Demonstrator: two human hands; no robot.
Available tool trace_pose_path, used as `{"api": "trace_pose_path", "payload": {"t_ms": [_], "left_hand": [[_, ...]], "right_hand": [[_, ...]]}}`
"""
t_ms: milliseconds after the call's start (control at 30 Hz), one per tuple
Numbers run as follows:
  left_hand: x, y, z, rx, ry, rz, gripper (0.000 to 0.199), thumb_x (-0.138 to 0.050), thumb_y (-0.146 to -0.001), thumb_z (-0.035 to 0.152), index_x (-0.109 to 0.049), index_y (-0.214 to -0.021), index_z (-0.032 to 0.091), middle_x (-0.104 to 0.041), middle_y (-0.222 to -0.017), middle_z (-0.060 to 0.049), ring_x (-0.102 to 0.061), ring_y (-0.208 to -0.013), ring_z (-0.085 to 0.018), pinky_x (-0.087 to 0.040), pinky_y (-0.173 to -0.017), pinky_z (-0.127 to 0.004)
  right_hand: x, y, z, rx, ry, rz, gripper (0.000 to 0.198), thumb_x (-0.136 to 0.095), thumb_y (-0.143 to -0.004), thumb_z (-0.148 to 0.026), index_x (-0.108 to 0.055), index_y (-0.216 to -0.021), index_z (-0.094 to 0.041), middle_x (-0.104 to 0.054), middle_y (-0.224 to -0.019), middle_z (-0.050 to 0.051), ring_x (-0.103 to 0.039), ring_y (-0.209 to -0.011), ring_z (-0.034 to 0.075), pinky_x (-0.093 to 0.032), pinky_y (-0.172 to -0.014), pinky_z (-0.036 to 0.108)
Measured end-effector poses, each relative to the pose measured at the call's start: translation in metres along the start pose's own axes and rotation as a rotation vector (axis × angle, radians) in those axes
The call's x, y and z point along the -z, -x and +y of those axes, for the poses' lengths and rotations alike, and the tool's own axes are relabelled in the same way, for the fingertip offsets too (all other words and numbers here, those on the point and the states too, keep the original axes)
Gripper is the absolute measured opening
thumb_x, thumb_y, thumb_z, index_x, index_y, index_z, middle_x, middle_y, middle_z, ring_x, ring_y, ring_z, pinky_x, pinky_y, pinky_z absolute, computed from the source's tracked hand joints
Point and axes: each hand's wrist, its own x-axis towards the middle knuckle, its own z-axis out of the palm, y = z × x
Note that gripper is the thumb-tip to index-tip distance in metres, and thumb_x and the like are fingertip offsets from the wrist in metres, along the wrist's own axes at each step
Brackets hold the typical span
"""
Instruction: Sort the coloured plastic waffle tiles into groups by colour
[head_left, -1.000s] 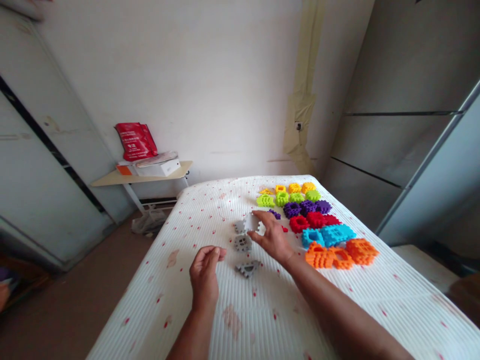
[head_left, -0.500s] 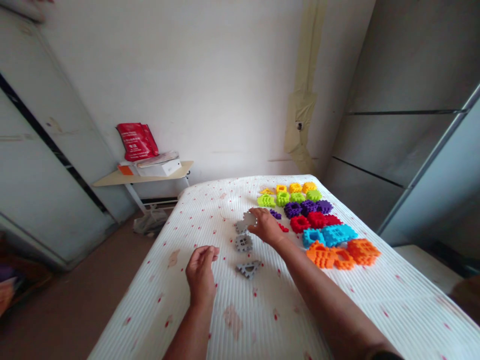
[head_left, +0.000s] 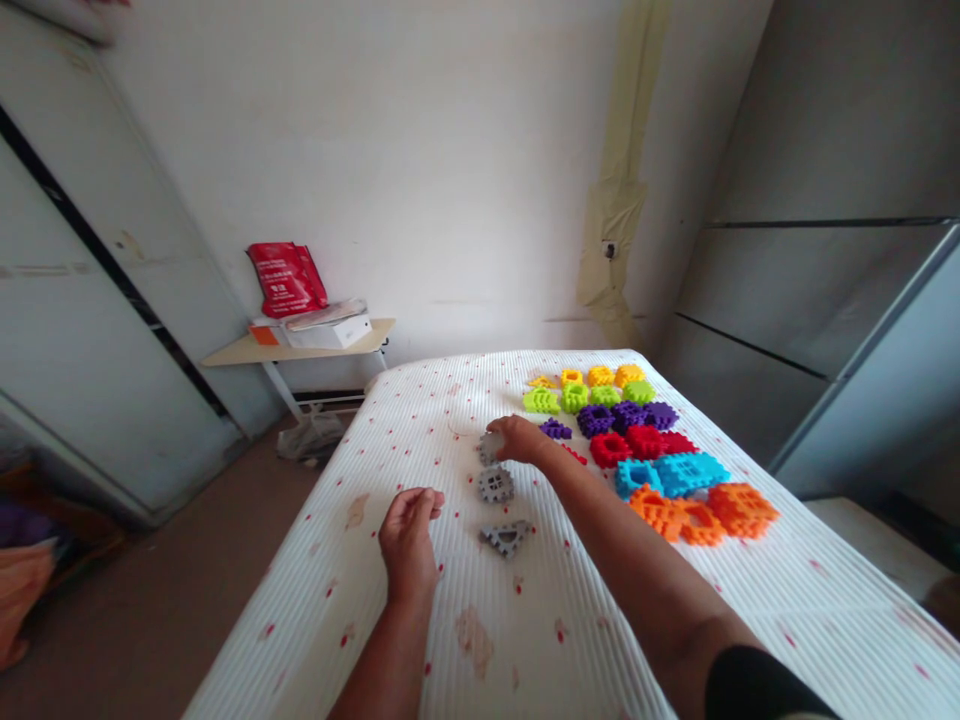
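Note:
My right hand [head_left: 519, 440] reaches across the bed-like surface with its fingers closed on a grey interlocking block [head_left: 489, 449], low over the cover. The fingers hide part of this piece, and I cannot tell whether another lies under it. Just nearer to me lies a grey window-patterned block [head_left: 496, 486]. A grey triangular block [head_left: 505, 539] rests closer still. My left hand [head_left: 409, 532] hovers left of the grey pieces, fingers curled together, with nothing visible in them.
Right of my right hand, toothed blocks stand in colour rows: yellow [head_left: 601, 376], green [head_left: 604, 396], purple [head_left: 596, 419], red [head_left: 610, 449], blue [head_left: 691, 473] and orange [head_left: 742, 510]. A side table [head_left: 382, 335] by the wall bears a red bag [head_left: 286, 279] and a white box [head_left: 341, 330].
My right hand has lowered the grey block onto or beside the other grey piece at the far end. My left hand has stayed nearly still. The view has shifted slightly.

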Motion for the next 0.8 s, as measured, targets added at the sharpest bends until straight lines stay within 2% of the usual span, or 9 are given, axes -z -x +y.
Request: {"api": "trace_pose_path", "payload": {"t_ms": [367,533,600,700,733,800], "left_hand": [[0.0,-0.001,0.0,0.025,-0.01,0.005,0.021,-0.066,-0.07,0.036,-0.061,-0.074,0.016,-0.065,-0.068,-0.002,-0.059,-0.064,-0.013,-0.046,-0.064,-0.027],[0.0,-0.003,-0.002,0.041,-0.037,0.003,0.025,-0.067,-0.067,0.039,-0.061,-0.074,0.016,-0.066,-0.067,-0.003,-0.06,-0.063,-0.015,-0.047,-0.062,-0.028],[0.001,-0.004,-0.002,0.047,-0.052,-0.003,0.026,-0.067,-0.066,0.04,-0.062,-0.074,0.016,-0.066,-0.068,-0.004,-0.061,-0.063,-0.015,-0.047,-0.062,-0.028],[0.001,-0.005,-0.001,0.056,-0.083,-0.037,0.028,-0.068,-0.064,0.042,-0.063,-0.074,0.015,-0.066,-0.068,-0.004,-0.061,-0.064,-0.016,-0.048,-0.062,-0.028],[0.001,-0.005,-0.001,0.057,-0.095,-0.055,0.028,-0.068,-0.063,0.041,-0.064,-0.074,0.015,-0.067,-0.069,-0.004,-0.062,-0.066,-0.016,-0.048,-0.064,-0.028],[0.001,-0.005,-0.002,0.056,-0.118,-0.091,0.029,-0.069,-0.062,0.04,-0.066,-0.078,0.016,-0.069,-0.075,-0.005,-0.064,-0.073,-0.018,-0.049,-0.069,-0.03]], "right_hand": [[-0.002,-0.001,-0.002,0.002,-0.002,-0.071,0.055,-0.073,-0.062,-0.017,-0.063,-0.116,-0.017,-0.068,-0.111,0.01,-0.065,-0.096,0.025,-0.049,-0.084,0.031],[0.012,0.006,-0.012,0.0,-0.014,-0.024,0.06,-0.074,-0.064,-0.015,-0.058,-0.122,-0.016,-0.062,-0.12,0.013,-0.06,-0.107,0.025,-0.047,-0.091,0.034],[0.025,0.019,-0.019,0.067,-0.046,0.05,0.057,-0.072,-0.068,-0.014,-0.057,-0.123,-0.016,-0.061,-0.122,0.013,-0.058,-0.11,0.024,-0.046,-0.094,0.035],[0.053,0.054,-0.021,0.289,-0.143,0.267,0.049,-0.069,-0.072,-0.018,-0.058,-0.12,-0.02,-0.062,-0.119,0.009,-0.057,-0.11,0.022,-0.046,-0.094,0.039],[0.064,0.068,-0.017,0.313,-0.161,0.351,0.045,-0.066,-0.076,-0.022,-0.057,-0.12,-0.023,-0.06,-0.121,0.008,-0.056,-0.111,0.022,-0.047,-0.094,0.04],[0.087,0.098,0.005,0.276,-0.165,0.523,0.036,-0.06,-0.082,-0.03,-0.059,-0.117,-0.023,-0.061,-0.12,0.007,-0.056,-0.111,0.022,-0.047,-0.093,0.04]]}}
